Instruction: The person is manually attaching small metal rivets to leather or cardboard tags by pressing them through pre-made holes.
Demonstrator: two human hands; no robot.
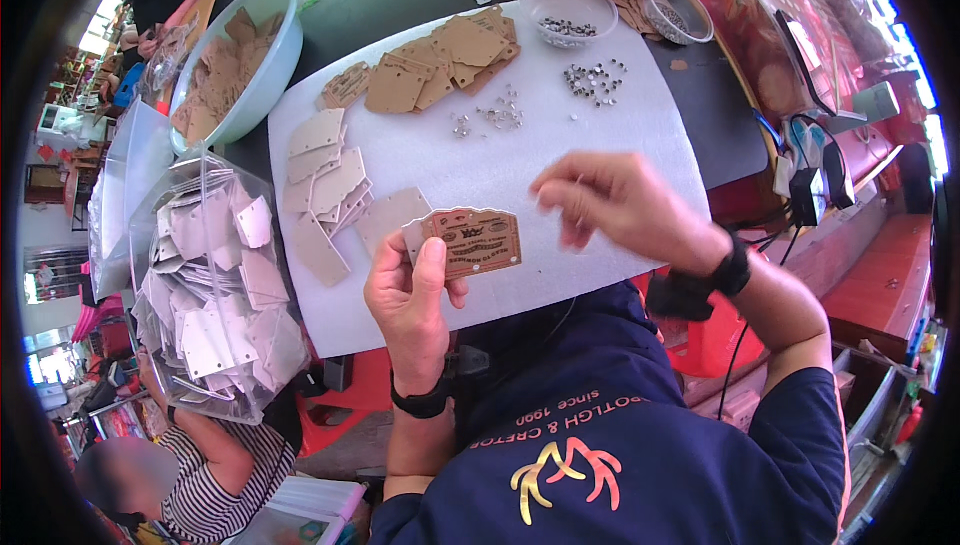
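Note:
My left hand (410, 285) pinches a brown printed card (470, 243) between thumb and fingers, in front of the white foam board's near edge. A pale card edge shows behind it, and small light dots sit near its corners. To its right, my right hand (625, 200) hovers over the board with fingers curled and thumb near the index finger. Its fingertips are slightly blurred, and anything between them is too small to make out. Beyond the hands lie loose small metal pieces (593, 83) and tiny clear or silvery pieces (500, 113).
The white foam board (620, 135) bears a pile of brown cards (440, 65) and a stack of pale cards (325, 185). Left of it stand a pale blue basin (285, 35) and a clear bin of pale cards (215, 295). Plastic bowls (568, 10) stand behind. Two people are nearby at left.

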